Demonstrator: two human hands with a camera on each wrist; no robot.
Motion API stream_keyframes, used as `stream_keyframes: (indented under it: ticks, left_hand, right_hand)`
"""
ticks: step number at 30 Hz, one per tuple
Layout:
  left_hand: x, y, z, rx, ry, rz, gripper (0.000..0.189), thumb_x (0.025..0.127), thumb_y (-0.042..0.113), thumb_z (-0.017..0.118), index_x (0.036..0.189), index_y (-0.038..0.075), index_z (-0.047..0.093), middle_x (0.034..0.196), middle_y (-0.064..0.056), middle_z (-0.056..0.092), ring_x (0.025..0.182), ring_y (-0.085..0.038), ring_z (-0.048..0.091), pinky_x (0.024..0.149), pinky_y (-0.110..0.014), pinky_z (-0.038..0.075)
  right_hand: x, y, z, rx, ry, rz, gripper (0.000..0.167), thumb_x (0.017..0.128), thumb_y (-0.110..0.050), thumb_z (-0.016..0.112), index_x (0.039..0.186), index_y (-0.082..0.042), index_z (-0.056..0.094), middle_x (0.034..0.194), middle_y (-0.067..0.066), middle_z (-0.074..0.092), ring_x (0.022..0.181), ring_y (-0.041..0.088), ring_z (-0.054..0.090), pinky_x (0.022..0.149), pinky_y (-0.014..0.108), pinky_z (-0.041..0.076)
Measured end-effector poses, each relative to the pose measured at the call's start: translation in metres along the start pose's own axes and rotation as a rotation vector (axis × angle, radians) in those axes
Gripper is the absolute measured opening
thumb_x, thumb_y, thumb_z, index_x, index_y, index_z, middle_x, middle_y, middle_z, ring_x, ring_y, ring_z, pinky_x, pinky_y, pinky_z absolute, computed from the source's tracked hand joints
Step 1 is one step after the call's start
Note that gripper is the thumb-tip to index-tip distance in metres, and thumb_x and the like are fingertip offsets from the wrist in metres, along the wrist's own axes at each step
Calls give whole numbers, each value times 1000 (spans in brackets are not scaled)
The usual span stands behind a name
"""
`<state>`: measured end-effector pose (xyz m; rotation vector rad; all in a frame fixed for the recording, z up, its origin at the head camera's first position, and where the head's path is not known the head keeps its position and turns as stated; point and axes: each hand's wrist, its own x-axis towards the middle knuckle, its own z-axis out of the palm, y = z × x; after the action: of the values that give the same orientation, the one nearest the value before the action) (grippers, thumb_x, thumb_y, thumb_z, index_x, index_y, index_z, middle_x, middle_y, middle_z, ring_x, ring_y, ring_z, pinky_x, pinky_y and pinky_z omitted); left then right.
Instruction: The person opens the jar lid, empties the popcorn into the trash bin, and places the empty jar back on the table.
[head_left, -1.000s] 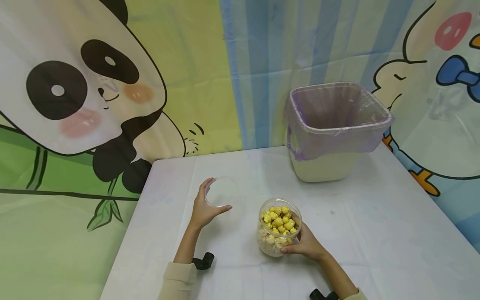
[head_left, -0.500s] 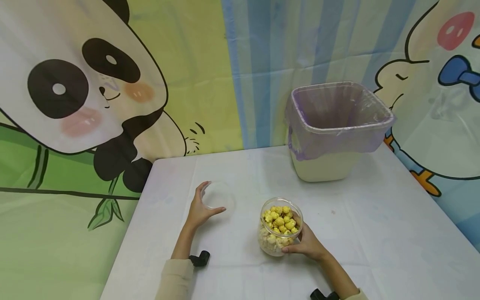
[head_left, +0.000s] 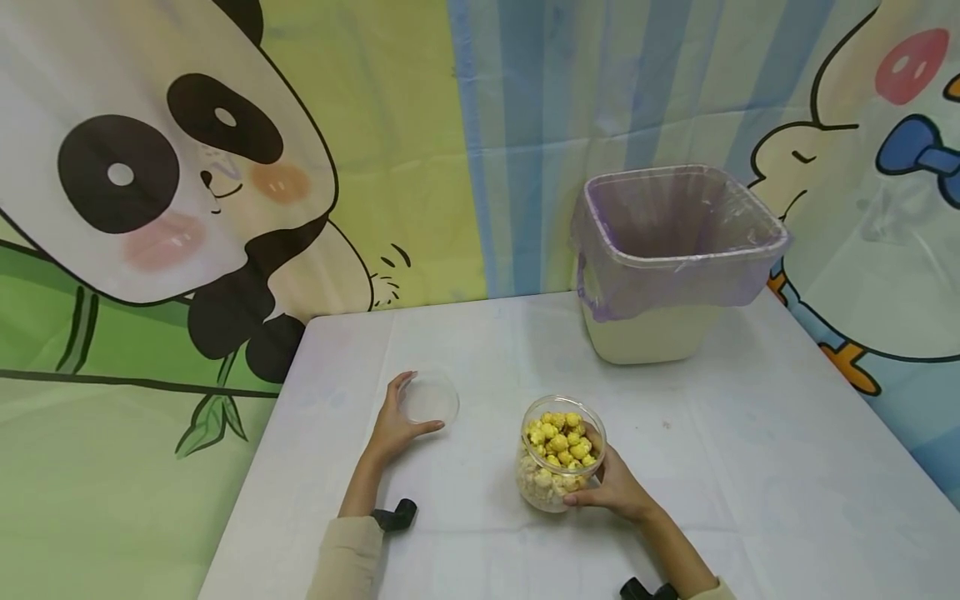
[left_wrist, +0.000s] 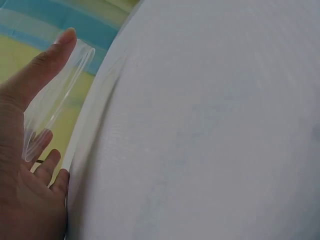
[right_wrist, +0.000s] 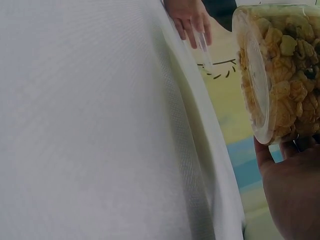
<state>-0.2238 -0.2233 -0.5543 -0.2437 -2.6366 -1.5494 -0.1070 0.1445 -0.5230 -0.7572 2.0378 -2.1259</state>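
Yellow popcorn (head_left: 557,437) sits in a clear round jar (head_left: 528,485), uncovered at the top, and I have the right hand (head_left: 617,490) clamped on it — fingers and thumb curled round its right side. From the right wrist view I read the jar as lifted off the white table (head_left: 480,542), base showing against the printed backdrop (head_left: 397,125). Left hand (head_left: 392,429) pinches a clear round lid (head_left: 433,398) by its edge, thumb on the near side, fingers on the far side; lid is left of the jar, apart from it — raised too, going by the left wrist view. Which face of the lid is up, I can't tell. Pale bin (head_left: 641,337) with a purple liner (head_left: 675,283) over its rim stands on the table beyond the jar, near the backdrop. Black wrist device (head_left: 396,516) on the left wrist, beige sleeve (head_left: 348,554) just behind.
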Motion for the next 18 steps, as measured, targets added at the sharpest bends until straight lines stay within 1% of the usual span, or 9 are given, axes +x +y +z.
stream_keyframes:
  ticks: [4, 9, 14, 18]
  left_hand:
    - [1, -2, 0, 23, 2, -12, 114, 50, 45, 89, 141, 19, 27, 145, -7, 30, 133, -32, 26, 104, -54, 23]
    - [0, 1, 0, 56, -4, -17, 114, 50, 45, 89, 141, 16, 26, 145, -11, 31, 132, -34, 28, 104, -54, 24]
    - [-1, 2, 0, 97, -12, -36, 115, 49, 47, 88, 141, 15, 27, 143, -14, 33, 131, -35, 29, 104, -53, 24]
    - [-1, 2, 0, 132, -17, -25, 115, 50, 49, 87, 142, 11, 28, 143, -16, 34, 131, -36, 29, 104, -53, 25]
  right_hand:
    - [0, 0, 0, -4, 1, 1, 100, 64, 5, 78, 144, 1, 19, 142, 26, 27, 129, 8, 33, 102, 16, 23]
    - [0, 0, 0, 7, -7, -3, 100, 66, 2, 79, 145, -1, 17, 144, 22, 27, 130, 9, 32, 103, 17, 24]
    - [0, -2, 0, 13, -5, -1, 100, 66, 2, 79, 145, -2, 18, 144, 17, 29, 130, 10, 32, 103, 18, 25]
    - [-1, -2, -1, 6, -3, -14, 100, 66, 4, 79, 145, 0, 17, 143, 20, 28, 129, 9, 33, 102, 18, 26]
